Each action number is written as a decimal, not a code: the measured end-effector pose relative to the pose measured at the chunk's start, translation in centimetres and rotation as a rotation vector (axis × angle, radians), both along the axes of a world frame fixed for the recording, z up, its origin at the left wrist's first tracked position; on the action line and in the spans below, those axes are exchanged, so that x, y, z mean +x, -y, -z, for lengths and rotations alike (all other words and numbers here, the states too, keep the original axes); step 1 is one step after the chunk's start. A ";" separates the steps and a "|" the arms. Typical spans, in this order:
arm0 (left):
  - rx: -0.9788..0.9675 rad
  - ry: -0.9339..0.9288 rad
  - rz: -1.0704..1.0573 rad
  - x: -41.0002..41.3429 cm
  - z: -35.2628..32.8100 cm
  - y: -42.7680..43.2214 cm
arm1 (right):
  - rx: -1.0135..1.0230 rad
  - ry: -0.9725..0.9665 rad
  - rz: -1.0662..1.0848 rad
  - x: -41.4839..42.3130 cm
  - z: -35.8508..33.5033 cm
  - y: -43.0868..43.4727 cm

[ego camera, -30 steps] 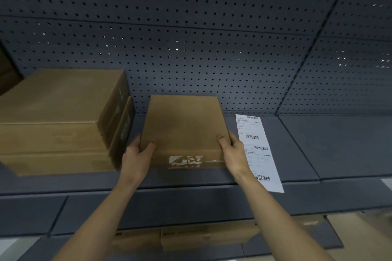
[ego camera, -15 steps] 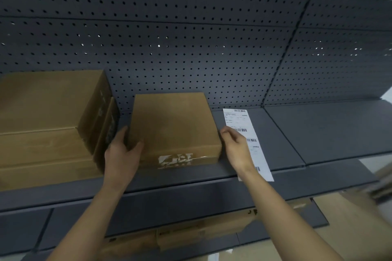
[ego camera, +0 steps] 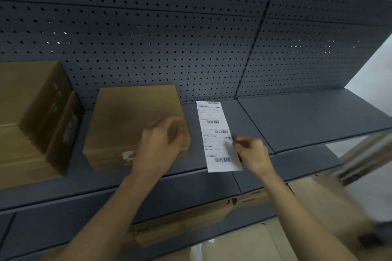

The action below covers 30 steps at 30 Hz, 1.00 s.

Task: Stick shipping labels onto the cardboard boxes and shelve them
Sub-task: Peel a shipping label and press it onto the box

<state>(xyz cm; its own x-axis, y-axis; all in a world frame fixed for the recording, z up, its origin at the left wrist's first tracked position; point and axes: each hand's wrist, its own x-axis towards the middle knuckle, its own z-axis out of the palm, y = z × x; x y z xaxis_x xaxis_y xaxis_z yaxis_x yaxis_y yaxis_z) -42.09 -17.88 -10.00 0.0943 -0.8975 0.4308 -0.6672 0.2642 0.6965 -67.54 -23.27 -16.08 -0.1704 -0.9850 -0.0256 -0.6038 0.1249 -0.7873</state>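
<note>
A flat cardboard box (ego camera: pixel 131 116) lies on the dark grey shelf (ego camera: pixel 307 118), with torn white tape remains on its front edge. Right of it, a long white shipping label (ego camera: pixel 212 112) with barcodes lies flat on the shelf, its near end over the shelf's front edge. My left hand (ego camera: pixel 161 144) hovers, blurred, over the box's front right corner with loosely curled fingers and holds nothing. My right hand (ego camera: pixel 252 154) is at the label's right edge, its fingertips pinching that edge.
Stacked larger cardboard boxes (ego camera: pixel 25 95) stand at the left of the shelf, close to the flat box. A perforated back panel (ego camera: pixel 148 38) rises behind. On a lower shelf lies another cardboard box (ego camera: pixel 186 220). The shelf's right bay holds nothing.
My left hand let go of the box's left side and moved right across its front. My right hand slid down the label's right edge. The view shifted right.
</note>
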 end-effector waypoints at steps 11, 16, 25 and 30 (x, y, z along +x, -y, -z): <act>0.047 0.307 -0.049 -10.3 4.8 -0.2 | -0.015 -0.202 -0.289 -4.0 1.4 0.9; 0.431 0.244 -0.166 -12.0 6.1 -0.5 | -0.068 -0.243 -0.419 -4.5 2.2 1.0; 0.604 0.074 -0.279 -12.4 8.0 -1.4 | -0.121 -0.255 -0.384 -5.5 5.0 -0.1; 0.650 -0.178 -0.236 -12.3 8.5 -1.0 | -0.131 -0.265 -0.363 -5.5 5.5 -0.4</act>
<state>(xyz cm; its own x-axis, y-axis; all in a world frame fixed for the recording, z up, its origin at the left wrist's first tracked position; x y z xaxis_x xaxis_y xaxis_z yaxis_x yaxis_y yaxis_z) -54.41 -16.84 -18.49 0.3372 -0.9144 -0.2241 -0.5171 -0.3789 0.7675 -73.08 -22.90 -21.58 0.2017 -0.9742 0.1011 -0.7727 -0.2217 -0.5949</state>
